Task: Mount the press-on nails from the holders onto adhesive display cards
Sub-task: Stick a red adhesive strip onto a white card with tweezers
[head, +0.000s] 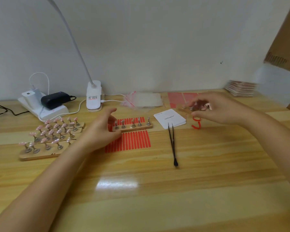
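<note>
On a pale wooden desk [208, 173], one bare holder strip [132, 127] lying left-to-right, its nails apparently moved to a blurred clear card [198, 106] pinched in the right hand [213, 108], left hand [102, 129] loosely open beside the strip, four strips of pink nails [50, 133] still waiting far left.

The table [141, 190] is glossy varnished wood. Just beyond the left hand's fingertips [113, 110], a bare wooden holder strip [132, 128] carries dull metal stands [123, 125]. Beneath it lies a smooth red-striped sheet [134, 141]. Near the right hand's fingers [197, 113] lie matt white paper cards [170, 118].
</note>
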